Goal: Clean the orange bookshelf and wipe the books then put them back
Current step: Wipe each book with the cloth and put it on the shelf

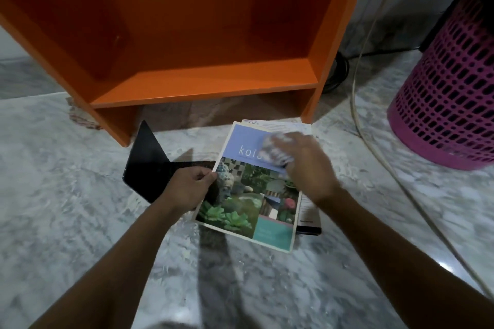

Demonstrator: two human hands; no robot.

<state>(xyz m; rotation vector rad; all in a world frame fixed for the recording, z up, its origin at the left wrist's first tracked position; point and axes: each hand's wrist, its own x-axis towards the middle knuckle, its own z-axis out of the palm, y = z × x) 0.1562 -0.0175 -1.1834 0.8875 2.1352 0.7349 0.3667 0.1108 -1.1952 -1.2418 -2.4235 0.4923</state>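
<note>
the book [251,195] tops a floor stack [310,218] before the orange bookshelf [203,83]; left hand [191,188] pinches its left edge, right hand [304,165] holds a cloth [275,152] on the cover (likely light, floppy, glossy: grip the spine).

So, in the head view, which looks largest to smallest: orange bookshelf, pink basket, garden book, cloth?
1. orange bookshelf
2. pink basket, though the frame edge cuts it
3. garden book, not far behind the basket; it lies nearer the camera, so this is unsure
4. cloth, blurred, clearly smallest
</note>
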